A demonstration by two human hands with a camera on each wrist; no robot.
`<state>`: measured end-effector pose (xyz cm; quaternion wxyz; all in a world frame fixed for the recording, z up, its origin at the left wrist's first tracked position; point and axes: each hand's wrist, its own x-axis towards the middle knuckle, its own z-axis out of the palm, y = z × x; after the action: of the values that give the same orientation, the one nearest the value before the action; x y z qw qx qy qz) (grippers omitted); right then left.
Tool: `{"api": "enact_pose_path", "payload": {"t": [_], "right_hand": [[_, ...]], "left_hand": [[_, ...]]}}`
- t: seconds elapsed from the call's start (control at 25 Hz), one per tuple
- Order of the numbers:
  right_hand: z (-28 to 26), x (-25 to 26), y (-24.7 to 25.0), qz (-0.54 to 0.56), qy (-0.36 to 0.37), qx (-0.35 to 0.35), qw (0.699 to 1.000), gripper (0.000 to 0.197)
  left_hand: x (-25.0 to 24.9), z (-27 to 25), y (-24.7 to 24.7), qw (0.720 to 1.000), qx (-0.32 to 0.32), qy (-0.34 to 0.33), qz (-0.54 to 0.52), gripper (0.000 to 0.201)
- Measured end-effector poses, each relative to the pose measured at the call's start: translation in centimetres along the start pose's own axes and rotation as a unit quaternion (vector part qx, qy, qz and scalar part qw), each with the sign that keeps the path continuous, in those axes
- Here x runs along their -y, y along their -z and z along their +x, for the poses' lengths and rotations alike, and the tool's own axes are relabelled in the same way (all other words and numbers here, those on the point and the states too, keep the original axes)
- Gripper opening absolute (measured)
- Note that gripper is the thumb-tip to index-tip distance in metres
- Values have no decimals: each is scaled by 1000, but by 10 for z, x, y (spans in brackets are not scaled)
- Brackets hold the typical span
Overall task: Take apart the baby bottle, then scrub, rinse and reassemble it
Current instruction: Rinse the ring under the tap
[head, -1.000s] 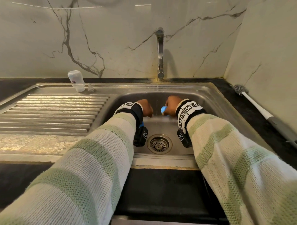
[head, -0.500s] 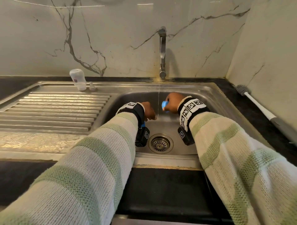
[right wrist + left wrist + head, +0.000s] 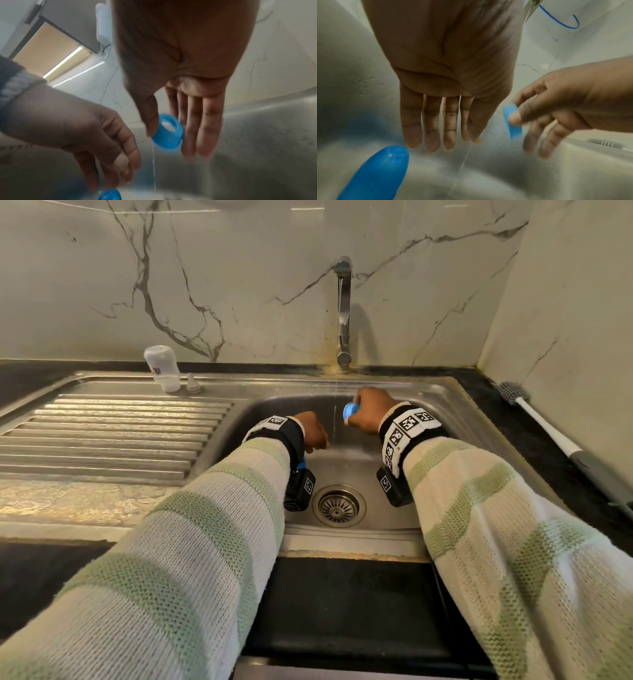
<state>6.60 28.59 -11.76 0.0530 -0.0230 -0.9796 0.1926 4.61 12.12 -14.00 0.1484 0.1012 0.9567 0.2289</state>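
My right hand (image 3: 363, 413) pinches the blue screw collar (image 3: 167, 132) between thumb and fingers, just right of a thin water stream (image 3: 335, 419) falling from the tap (image 3: 343, 309). My left hand (image 3: 443, 140) hangs empty over the sink basin (image 3: 442, 419), its fingers straight and pointing down, left of the stream. A blue cap (image 3: 376, 173) lies on the basin floor below the left fingers. The white bottle body (image 3: 161, 368) stands upside down on the back of the drainboard (image 3: 102, 433), with the clear nipple (image 3: 193, 383) beside it.
A bottle brush (image 3: 534, 419) with a white and grey handle lies on the dark counter right of the sink. The drain strainer (image 3: 338, 505) sits at the front of the basin. Marble walls close the back and the right side.
My right hand has lifted the blue collar up and back, away from the left hand. The left hand has stayed low by the stream.
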Motion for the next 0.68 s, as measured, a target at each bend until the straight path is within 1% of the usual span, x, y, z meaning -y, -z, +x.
{"api": "enact_pose_path", "payload": {"t": [0.08, 0.12, 0.2, 0.24, 0.32, 0.36, 0.48, 0.6, 0.68], "right_hand": [[-5, 1, -4, -42, -1, 65, 997, 37], [-7, 0, -4, -45, 1, 59, 997, 37], [-9, -1, 1, -19, 9, 15, 1000, 35], [-10, 1, 4, -15, 16, 10, 1000, 35], [-15, 3, 8, -28, 24, 35, 999, 38], [-19, 2, 9, -26, 23, 31, 999, 38], [-28, 2, 15, 20, 38, -26, 999, 32], [-36, 14, 19, 60, 79, -31, 995, 30], [-40, 20, 18, 78, 89, -38, 992, 30]], "left_hand": [[-1, -1, 0, 1000, -9, -5, 7, 24], [-1, -1, 0, 1000, -15, -9, 11, 23], [-2, -2, 2, 999, -28, -18, 12, 20], [-1, -3, 4, 999, -37, -22, 12, 19], [2, -8, 6, 998, -55, -30, 17, 18], [1, -11, 7, 997, -62, -34, 20, 19], [-7, -21, 10, 994, -88, -51, 36, 32], [-16, -36, 14, 988, -107, -86, 65, 38], [-21, -45, 17, 985, -123, -113, 41, 42]]}}
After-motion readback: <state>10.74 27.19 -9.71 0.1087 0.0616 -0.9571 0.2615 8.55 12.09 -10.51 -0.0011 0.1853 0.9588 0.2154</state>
